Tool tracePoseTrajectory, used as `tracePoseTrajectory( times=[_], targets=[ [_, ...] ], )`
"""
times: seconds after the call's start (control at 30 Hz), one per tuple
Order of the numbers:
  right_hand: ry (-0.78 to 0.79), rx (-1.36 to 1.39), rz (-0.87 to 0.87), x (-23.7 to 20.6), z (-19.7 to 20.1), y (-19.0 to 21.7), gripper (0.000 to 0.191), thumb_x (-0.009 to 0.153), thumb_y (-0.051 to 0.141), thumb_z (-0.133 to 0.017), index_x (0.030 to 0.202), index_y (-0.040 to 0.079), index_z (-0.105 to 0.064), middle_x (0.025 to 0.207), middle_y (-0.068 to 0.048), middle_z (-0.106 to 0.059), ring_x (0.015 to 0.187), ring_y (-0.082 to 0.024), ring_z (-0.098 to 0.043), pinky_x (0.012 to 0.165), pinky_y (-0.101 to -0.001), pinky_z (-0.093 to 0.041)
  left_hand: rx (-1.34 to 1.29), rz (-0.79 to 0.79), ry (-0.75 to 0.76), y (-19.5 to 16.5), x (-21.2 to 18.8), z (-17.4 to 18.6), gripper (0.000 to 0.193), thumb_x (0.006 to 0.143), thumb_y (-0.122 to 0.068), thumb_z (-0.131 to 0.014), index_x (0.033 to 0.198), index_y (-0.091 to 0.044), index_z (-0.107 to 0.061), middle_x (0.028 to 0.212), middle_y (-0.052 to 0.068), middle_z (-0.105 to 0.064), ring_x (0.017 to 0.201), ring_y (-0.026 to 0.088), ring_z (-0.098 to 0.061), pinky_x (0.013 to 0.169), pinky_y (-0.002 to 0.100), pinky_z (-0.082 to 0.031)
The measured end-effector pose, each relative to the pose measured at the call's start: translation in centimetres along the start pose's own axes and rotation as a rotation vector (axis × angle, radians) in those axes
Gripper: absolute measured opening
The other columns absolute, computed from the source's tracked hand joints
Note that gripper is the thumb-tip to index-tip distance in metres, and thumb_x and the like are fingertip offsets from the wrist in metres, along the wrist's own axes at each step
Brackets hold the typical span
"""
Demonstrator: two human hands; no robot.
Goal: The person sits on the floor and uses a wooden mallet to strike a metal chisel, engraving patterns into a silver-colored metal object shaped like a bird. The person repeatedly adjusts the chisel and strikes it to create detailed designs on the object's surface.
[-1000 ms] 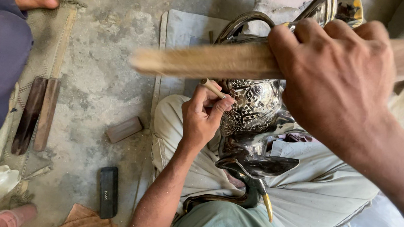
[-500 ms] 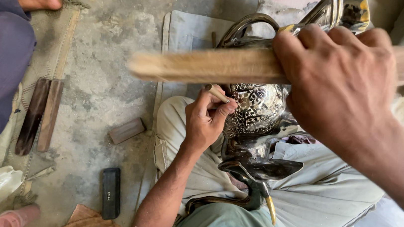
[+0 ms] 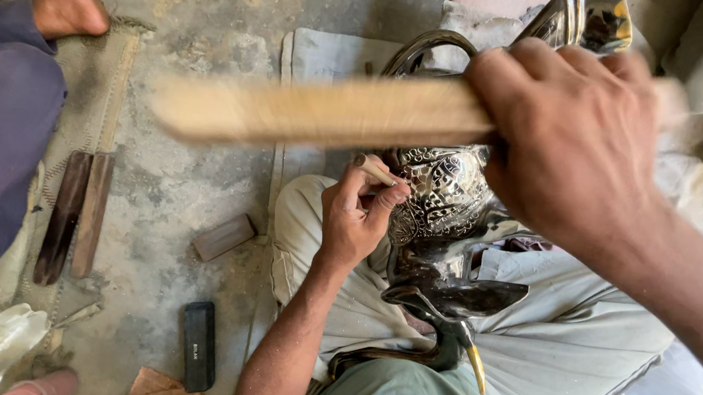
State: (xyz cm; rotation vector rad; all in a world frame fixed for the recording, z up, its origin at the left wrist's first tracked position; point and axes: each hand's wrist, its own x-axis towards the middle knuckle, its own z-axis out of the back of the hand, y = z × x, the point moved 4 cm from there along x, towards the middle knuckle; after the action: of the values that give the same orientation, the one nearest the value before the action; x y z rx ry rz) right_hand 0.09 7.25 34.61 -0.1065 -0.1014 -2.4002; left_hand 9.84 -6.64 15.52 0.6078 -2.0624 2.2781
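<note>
Both hands are gripping tools: my right hand [image 3: 574, 147] is clutching a wooden stick [image 3: 316, 115], lying nine-to-three, above the chisel [image 3: 374, 170] my left hand [image 3: 358, 216] is pinching against the engraved metal vessel [image 3: 443, 194] at three o'clock.

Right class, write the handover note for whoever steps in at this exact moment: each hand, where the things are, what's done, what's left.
Right hand: gripping a wooden stick, raised and motion-blurred.
Left hand: pinching a small chisel tip-down against the engraved metal vessel.
Vessel rests on the lap, handle away from the body.
Done: dense pattern covers the visible band.
Left: cannot tell how much is still plain.
Spare wooden pieces lie on the floor to the left.
</note>
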Motion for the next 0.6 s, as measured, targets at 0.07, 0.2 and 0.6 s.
tracePoseTrajectory(
  times=[0.07, 0.2, 0.6],
  targets=[
    [-0.057, 0.536, -0.101, -0.1, 0.2, -0.6, 0.022, 0.085, 0.007, -0.060, 0.106, 0.005, -0.053, 0.086, -0.012, -0.063, 0.078, -0.021, -0.064, 0.070, -0.0397, -0.051, 0.006, -0.020, -0.015, -0.2, 0.2, 0.1, 0.021, 0.101, -0.017, -0.072, 0.102, -0.002, -0.058, 0.095, 0.006, -0.072, 0.081, 0.011, -0.074, 0.067, 0.022, -0.057],
    [0.109, -0.291, 0.020, 0.1, 0.0, -0.1, 0.016, 0.094, 0.012, -0.065, 0.109, 0.017, -0.064, 0.086, -0.006, -0.070, 0.071, -0.021, -0.067, 0.070, -0.0427, -0.052, -0.002, -0.015, -0.006, -0.6, 0.5, 0.2, 0.021, 0.101, -0.017, -0.073, 0.101, -0.002, -0.057, 0.095, 0.006, -0.073, 0.081, 0.012, -0.073, 0.066, 0.023, -0.056],
    [0.082, 0.070, -0.092, -0.8, 0.2, 0.1, 0.020, 0.094, 0.011, -0.065, 0.114, 0.014, -0.060, 0.091, -0.006, -0.069, 0.079, -0.021, -0.067, 0.070, -0.0406, -0.050, 0.024, -0.060, 0.011, -0.6, 0.2, 0.1, 0.021, 0.102, -0.017, -0.072, 0.103, -0.002, -0.058, 0.095, 0.007, -0.073, 0.080, 0.012, -0.074, 0.066, 0.023, -0.059]
  ],
)
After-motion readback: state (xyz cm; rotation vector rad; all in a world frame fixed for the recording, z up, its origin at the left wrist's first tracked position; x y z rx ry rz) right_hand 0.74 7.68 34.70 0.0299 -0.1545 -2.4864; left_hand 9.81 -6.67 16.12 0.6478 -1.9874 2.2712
